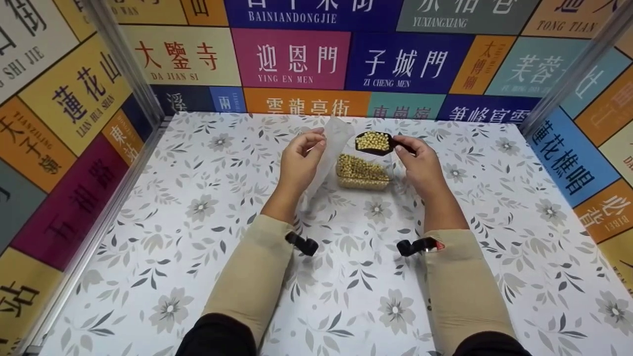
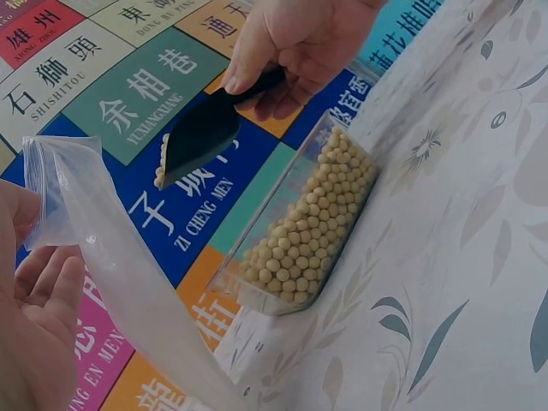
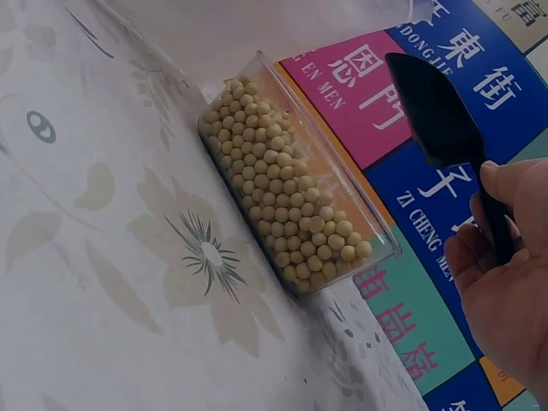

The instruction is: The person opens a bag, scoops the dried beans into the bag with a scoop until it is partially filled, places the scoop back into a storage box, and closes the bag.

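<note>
My right hand [image 1: 420, 160] grips the handle of a black scoop [image 2: 204, 137], which is heaped with pale yellow beans [image 1: 373, 141]. The scoop hangs above a clear plastic box [image 3: 377, 231] that holds many more such beans [image 3: 282, 188]. On the left, my left hand [image 1: 300, 158] pinches the upper edge of a translucent zip bag [image 1: 332, 143] between thumb and fingers. The bag stands upright beside the box, its lower part reaching down to the table. Scoop and bag are apart, with a small gap between them.
A white tablecloth [image 1: 346, 296] with grey flowers and leaves covers the table. Panels with coloured sign blocks [image 1: 292, 58] rise at the back and both sides. Black straps [image 1: 302, 244] sit on both sleeves.
</note>
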{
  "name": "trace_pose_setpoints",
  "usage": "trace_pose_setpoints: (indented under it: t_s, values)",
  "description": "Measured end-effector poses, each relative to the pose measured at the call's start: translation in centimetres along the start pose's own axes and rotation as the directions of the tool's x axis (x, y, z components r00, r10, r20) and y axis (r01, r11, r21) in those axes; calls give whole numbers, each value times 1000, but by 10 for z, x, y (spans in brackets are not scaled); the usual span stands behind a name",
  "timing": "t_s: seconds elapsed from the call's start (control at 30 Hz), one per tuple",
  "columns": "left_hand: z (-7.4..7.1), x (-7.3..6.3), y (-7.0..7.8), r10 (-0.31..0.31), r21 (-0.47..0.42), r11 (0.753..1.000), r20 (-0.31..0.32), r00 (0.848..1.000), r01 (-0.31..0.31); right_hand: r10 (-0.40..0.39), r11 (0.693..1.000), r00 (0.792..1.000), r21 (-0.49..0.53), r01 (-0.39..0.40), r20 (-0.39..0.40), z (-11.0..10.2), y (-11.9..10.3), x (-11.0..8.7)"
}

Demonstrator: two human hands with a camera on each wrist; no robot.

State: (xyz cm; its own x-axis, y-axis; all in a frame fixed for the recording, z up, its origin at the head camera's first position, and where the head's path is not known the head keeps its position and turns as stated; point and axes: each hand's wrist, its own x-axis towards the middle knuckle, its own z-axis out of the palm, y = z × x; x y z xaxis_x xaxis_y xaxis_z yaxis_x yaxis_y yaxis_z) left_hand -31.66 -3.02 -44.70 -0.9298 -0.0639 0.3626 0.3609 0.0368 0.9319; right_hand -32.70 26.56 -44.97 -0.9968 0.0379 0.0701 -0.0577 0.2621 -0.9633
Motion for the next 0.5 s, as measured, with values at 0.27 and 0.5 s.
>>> trace_pose_setpoints:
  t_s: [0.27,0.5]
  values:
    - [0,0,1,6,5,1000,-3,1000,-6,-40,998,999,41,41,-20,0,-16,-2]
    - [-1,1,0,6,-3,1000,-24,1000,-6,-55,996,998,64,57,-31,-1,-35,-2]
